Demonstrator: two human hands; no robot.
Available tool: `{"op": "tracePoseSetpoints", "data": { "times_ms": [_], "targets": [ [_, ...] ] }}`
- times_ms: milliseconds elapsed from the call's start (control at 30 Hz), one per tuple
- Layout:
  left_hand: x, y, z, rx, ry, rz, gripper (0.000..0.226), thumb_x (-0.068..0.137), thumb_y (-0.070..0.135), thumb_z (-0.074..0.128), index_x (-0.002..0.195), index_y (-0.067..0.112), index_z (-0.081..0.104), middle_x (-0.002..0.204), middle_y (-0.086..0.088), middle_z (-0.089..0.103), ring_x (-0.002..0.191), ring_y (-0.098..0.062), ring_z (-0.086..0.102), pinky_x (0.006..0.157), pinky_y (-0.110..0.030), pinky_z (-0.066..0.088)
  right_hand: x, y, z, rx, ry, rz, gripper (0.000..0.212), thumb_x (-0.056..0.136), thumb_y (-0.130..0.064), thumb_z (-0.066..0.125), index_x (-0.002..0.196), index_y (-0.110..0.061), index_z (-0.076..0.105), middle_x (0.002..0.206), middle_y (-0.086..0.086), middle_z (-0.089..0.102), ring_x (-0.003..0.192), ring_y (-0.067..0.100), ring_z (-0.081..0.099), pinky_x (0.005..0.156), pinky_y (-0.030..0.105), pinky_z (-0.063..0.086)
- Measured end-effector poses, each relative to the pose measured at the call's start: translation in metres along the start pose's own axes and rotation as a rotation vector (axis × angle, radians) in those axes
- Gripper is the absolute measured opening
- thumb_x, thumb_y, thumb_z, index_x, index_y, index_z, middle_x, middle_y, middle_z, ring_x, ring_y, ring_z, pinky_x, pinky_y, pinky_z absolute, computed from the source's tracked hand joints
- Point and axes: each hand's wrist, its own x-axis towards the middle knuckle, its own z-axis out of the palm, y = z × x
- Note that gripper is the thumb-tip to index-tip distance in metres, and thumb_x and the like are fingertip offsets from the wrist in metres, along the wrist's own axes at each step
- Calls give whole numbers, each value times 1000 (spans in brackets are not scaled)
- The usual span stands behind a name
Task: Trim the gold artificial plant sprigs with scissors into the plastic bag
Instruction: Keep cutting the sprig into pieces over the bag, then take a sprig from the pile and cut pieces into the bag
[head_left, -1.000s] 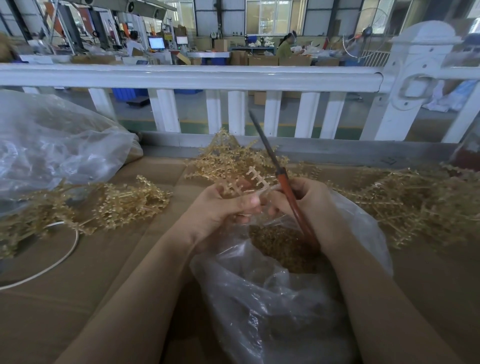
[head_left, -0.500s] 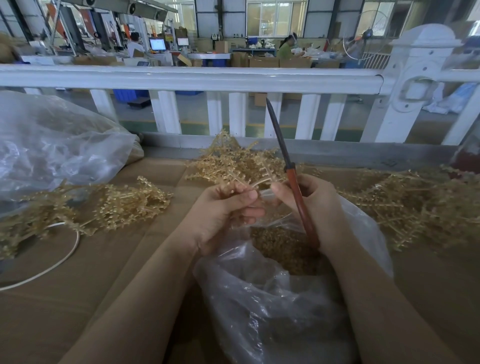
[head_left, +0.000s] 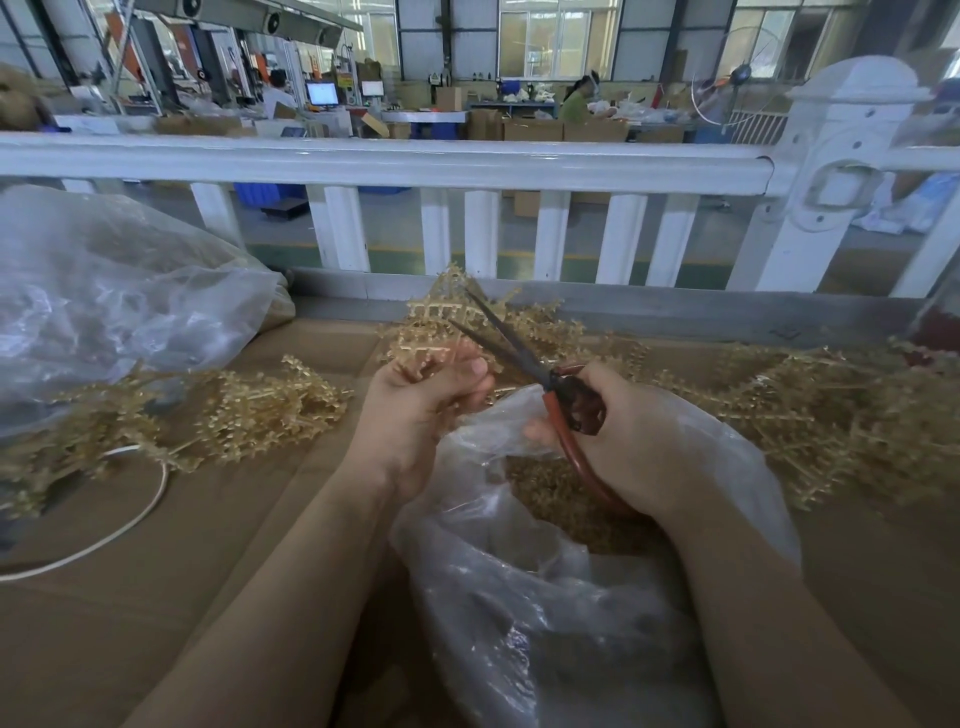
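Work surface is flattened brown cardboard (head_left: 156, 597), w/ a white railing (head_left: 384, 161) along its far edge and a factory floor beyond: boxes, monitors, a few ppl at benches, all small and hazy.

Landmark = the clear plastic bag (head_left: 545, 623), open at centre, near the camera. Gold trimmings (head_left: 550, 499) lie inside it, seen through the mouth.

Just above the bag's mouth, left hand (head_left: 421, 410) has fingers curled tight round a gold sprig (head_left: 441, 332), which sticks up and away from the bag. Right hand (head_left: 634, 441) sits over the bag's right rim, fingers clamped round the red handles of the scissors (head_left: 524, 364). Blades are parted, pointing up-left from the bag, tips at the sprig; can't tell if metal touches it.

Left of the bag: loose gold sprigs (head_left: 249, 410) on the cardboard, a white cord (head_left: 119, 530) looping near them, and further left a second big clear bag (head_left: 119, 301), bulging. Right of the bag: a larger sprig heap (head_left: 831, 415). Behind the bag, more sprigs by the railing's base.

Hard to see: lower handle loop is hidden under the right palm; bag's bottom is cut off by the frame edge; a dark red item at far right is cropped, unidentifiable; contents of the left bag blurred by the film.
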Motion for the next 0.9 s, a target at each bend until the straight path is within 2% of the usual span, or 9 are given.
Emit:
{"op": "tracePoseSetpoints", "data": {
  "times_ms": [67,100,133,200,333,500,667,800,900],
  "targets": [
    [0,0,0,9,-1,14,16,67,8,76,82,6,70,74,-7,70,70,-15,70,72,-24,58,0,-1,-1,-95,2,-15,48,69,-85,62,98,-48,52,77,-21,63,86,-28,45,58,10,41],
    [-1,0,0,14,1,23,18,66,9,75,82,4,71,73,-7,70,69,-15,69,72,-24,58,0,-1,0,-125,5,-18,51,69,-86,61,101,-47,51,75,-22,60,84,-23,49,53,14,38],
    [-1,0,-1,24,2,32,20,65,10,75,84,4,71,72,-8,70,68,-15,69,71,-24,58,0,-1,0,-143,2,-20,53,68,-87,59,102,-47,50,77,-24,59,80,-15,53,53,13,33],
    [-1,-1,-1,63,0,51,20,66,11,74,84,3,72,71,-8,70,67,-15,67,70,-24,57,1,-1,2,-146,-9,-20,56,67,-89,56,105,-48,49,82,-26,59,75,-8,53,59,15,34],
    [-2,-2,-1,86,-28,73,11,68,9,72,79,8,74,72,-5,72,68,-14,69,69,-22,57,2,1,4,-190,20,-44,59,66,-92,54,104,-45,51,82,-28,59,75,-8,51,60,17,35],
    [-2,-2,0,131,-45,104,17,69,8,71,86,3,72,72,-3,72,68,-13,68,71,-21,57,3,1,4,-209,27,-62,59,68,-90,54,101,-41,50,83,-25,58,75,-7,52,62,21,41],
    [-2,-2,0,124,-36,100,20,70,8,71,86,-3,68,74,-5,71,68,-15,66,72,-23,57,2,2,5,-214,81,-95,72,61,-97,37,99,-38,54,78,-21,62,71,-4,55,60,22,45],
    [-2,-1,0,116,-37,98,17,71,7,72,83,-3,66,72,-7,68,67,-16,64,70,-23,55,2,3,7,-220,121,-129,58,63,-97,38,84,-44,46,68,-22,57,62,-6,52,52,16,36],
    [-2,0,0,101,-28,103,13,70,7,71,79,-1,67,70,-5,68,66,-15,64,69,-23,55,3,6,9,-216,146,-140,56,63,-98,38,82,-46,45,66,-22,56,60,-6,53,51,16,40]
  ]
}}
